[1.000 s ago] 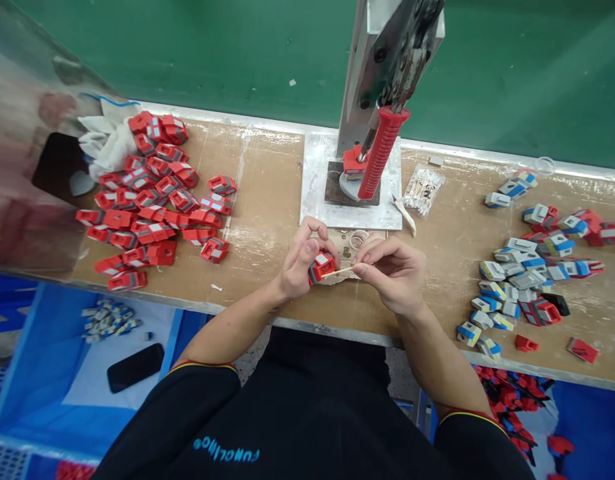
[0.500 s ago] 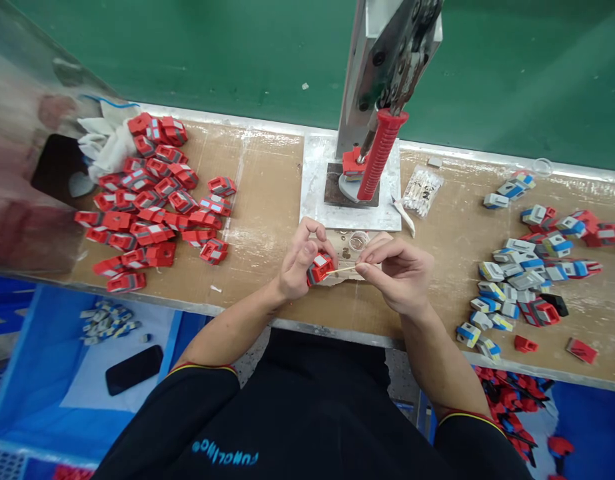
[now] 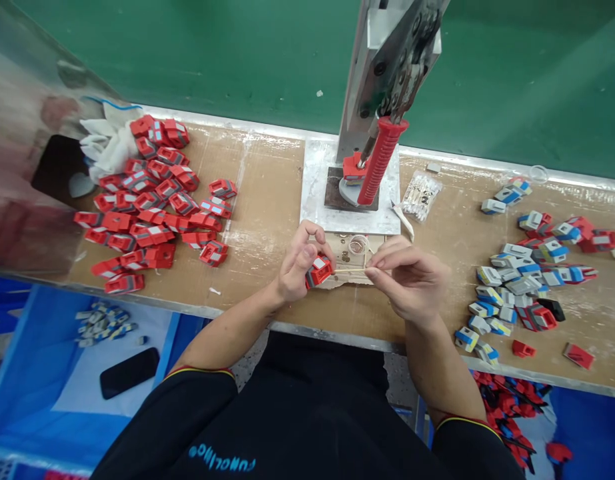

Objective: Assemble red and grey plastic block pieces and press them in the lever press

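Observation:
My left hand (image 3: 294,272) is closed on a small red and grey toy vehicle part (image 3: 318,271), with its open end turned to the right. My right hand (image 3: 412,277) pinches a thin pale stick (image 3: 351,271), which looks like a swab stick. The stick's far tip is close to the part's right side; I cannot tell whether it touches. Just beyond the hands stands a small clear round cup (image 3: 358,245), on a stained piece of cardboard (image 3: 332,285).
A lever press (image 3: 354,143) with a red handle (image 3: 382,160) stands behind the hands. Red parts (image 3: 152,233) are heaped left; grey, blue and yellow parts (image 3: 524,283) lie right. Near the press are a bag of cotton swabs (image 3: 421,195) and a white-handled tool (image 3: 404,221). Blue bins (image 3: 22,400) flank below.
My right hand has drawn back slightly to the right with the stick, whose tip has come away from the middle of the part's open end. My left hand still holds the part.

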Motion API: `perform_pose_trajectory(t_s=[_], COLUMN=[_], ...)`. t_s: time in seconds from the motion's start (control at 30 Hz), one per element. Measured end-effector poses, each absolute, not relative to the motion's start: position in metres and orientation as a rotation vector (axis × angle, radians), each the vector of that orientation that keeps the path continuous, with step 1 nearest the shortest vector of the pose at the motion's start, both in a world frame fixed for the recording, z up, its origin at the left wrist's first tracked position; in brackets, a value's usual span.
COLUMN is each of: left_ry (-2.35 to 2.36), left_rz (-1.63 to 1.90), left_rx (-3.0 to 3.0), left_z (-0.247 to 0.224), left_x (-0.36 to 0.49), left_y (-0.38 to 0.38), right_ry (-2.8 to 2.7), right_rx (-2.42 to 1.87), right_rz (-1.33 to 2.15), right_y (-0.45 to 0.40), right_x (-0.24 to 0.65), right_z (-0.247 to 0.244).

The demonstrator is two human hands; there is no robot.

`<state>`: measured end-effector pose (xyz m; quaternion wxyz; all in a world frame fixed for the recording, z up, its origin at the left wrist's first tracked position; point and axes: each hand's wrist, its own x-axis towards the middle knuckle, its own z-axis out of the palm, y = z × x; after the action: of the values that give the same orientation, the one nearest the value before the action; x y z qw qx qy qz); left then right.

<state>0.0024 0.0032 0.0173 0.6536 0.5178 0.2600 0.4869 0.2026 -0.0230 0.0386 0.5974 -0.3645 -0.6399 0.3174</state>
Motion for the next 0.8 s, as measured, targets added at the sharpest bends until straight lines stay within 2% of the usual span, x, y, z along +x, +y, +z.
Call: perform_pose_trajectory(t_s=[0.1,0.27,0.37,0.47,0.63,0.7,0.8], left_ry=[0.570,0.559,0.630,0.700,0.770,0.784,0.745], left_rz=[1.100,1.085,1.144,1.215,1.282,1.328,1.366], left_rx=[1.152,1.098,1.002,0.795,0.410,0.335,0.339], left_z=[0.018,0.019,0.017,0.013,0.007,0.006,0.003], left_x=[0.001,-0.001,-0.001,-0.005,-0.016,-0.019,-0.020], left_y=[0.004,0.006,0.009,0.019,0.038,0.042,0.044], right_ry=[-1.518,-1.954,-2.154,-2.079,-1.454,-1.474,-1.836], right_rx=[-0.916,-1.098,-1.117,-1.155,-1.568,-1.780,-2.139], right_rz=[0.579,0.398,0.410,0.400,-0.196,-0.326,-0.281], right_y=[-0.019,-0.009,-0.004,-0.005,-0.038,-0.054,-0.061], right_x=[0.219,0.225,0.219,0.239,0.328,0.361,0.390], right_z=[0.040,0.025,0.019,0.030,0.073,0.083,0.080])
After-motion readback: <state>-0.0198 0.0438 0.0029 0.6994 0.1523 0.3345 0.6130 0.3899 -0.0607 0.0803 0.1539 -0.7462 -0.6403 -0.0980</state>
